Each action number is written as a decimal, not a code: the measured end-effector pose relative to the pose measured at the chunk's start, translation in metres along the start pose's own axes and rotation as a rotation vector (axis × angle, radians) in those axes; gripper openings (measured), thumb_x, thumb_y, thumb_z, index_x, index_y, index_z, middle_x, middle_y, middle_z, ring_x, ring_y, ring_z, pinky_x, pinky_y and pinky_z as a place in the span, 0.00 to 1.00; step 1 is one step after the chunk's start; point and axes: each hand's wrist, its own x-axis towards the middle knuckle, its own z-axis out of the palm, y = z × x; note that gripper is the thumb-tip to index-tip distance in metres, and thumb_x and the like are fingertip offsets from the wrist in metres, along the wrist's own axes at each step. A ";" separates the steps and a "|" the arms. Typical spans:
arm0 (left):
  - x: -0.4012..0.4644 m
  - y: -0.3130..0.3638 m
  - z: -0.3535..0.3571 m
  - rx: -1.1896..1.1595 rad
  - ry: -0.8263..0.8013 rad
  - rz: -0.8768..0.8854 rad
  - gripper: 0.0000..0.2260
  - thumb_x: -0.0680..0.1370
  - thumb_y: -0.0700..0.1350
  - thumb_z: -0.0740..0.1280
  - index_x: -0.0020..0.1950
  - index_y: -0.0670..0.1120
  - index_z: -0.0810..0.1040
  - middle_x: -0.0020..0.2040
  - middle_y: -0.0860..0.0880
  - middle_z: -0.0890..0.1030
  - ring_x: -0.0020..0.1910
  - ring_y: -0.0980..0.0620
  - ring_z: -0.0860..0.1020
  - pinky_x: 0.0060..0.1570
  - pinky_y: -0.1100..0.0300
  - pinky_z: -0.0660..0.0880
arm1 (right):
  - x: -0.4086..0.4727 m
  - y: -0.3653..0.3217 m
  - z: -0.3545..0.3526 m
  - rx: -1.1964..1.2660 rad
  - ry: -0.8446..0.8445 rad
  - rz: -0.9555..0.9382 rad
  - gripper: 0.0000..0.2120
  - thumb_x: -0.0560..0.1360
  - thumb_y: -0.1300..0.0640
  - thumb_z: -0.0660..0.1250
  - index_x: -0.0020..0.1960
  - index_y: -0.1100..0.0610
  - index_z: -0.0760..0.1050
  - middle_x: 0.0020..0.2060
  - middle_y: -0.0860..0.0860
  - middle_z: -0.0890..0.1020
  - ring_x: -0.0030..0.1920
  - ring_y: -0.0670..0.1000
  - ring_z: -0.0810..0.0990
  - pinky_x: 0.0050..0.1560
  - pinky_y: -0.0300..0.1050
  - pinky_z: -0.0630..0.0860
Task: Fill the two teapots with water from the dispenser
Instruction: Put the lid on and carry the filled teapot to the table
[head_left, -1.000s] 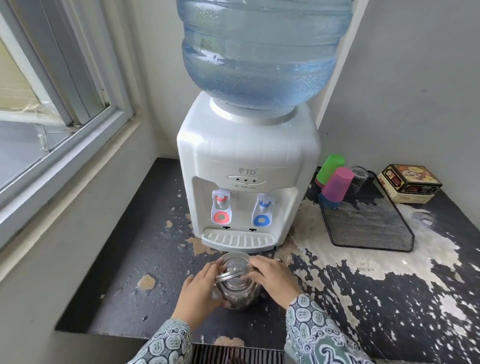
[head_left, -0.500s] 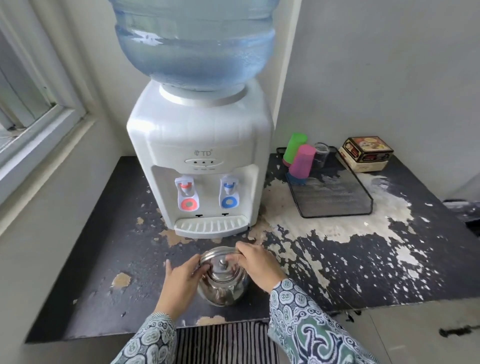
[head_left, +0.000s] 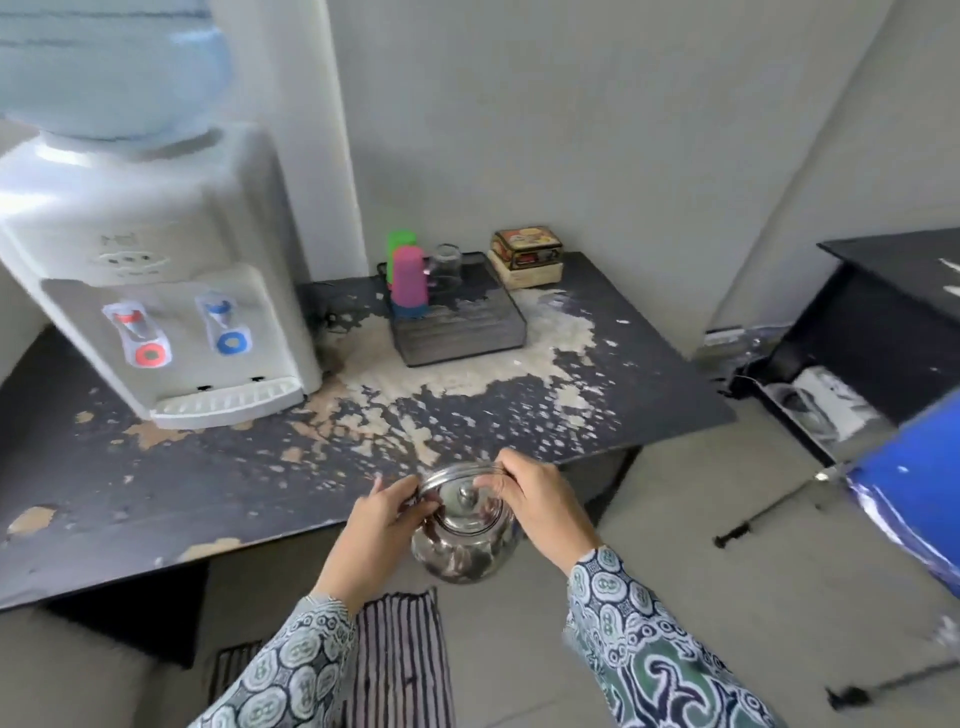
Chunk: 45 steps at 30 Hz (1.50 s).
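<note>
The steel teapot (head_left: 464, 525) hangs in the air just off the front edge of the desk (head_left: 156, 483), lid on, carried between both hands. The left hand (head_left: 382, 514) curls its fingers round the wire handle at the pot's left side, and the right hand (head_left: 540, 499) pinches the same handle on the right, so each grip is clamped on the pot, not loose. The dispenser (head_left: 156, 260) stands well apart to the left, its red and blue taps over the drip tray (head_left: 228, 402).

From where I stand the job seems to be carrying this pot away (whether it already holds water I cannot tell; the lid hides the inside). To do it well, I'd keep the pot level with the handle upright, move steadily, and keep the lid seated. A second teapot is not in sight.
</note>
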 end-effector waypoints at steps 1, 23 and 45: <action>-0.003 0.020 0.021 0.011 -0.011 0.026 0.12 0.77 0.42 0.65 0.34 0.52 0.68 0.35 0.52 0.75 0.41 0.51 0.72 0.39 0.60 0.65 | -0.019 0.012 -0.019 0.018 0.053 0.033 0.17 0.73 0.44 0.62 0.35 0.54 0.62 0.24 0.44 0.68 0.25 0.43 0.65 0.31 0.45 0.64; 0.052 0.318 0.365 -0.059 -0.419 0.501 0.04 0.76 0.46 0.65 0.43 0.49 0.77 0.37 0.55 0.77 0.41 0.56 0.76 0.60 0.53 0.68 | -0.240 0.232 -0.315 0.258 0.757 0.630 0.09 0.71 0.51 0.69 0.42 0.57 0.76 0.32 0.48 0.79 0.37 0.52 0.80 0.36 0.36 0.73; 0.081 0.632 0.694 0.077 -0.813 0.833 0.16 0.71 0.42 0.72 0.47 0.47 0.65 0.38 0.59 0.69 0.41 0.67 0.66 0.70 0.45 0.54 | -0.404 0.453 -0.622 0.343 1.169 0.675 0.11 0.70 0.55 0.71 0.43 0.63 0.75 0.43 0.64 0.80 0.39 0.51 0.76 0.47 0.52 0.77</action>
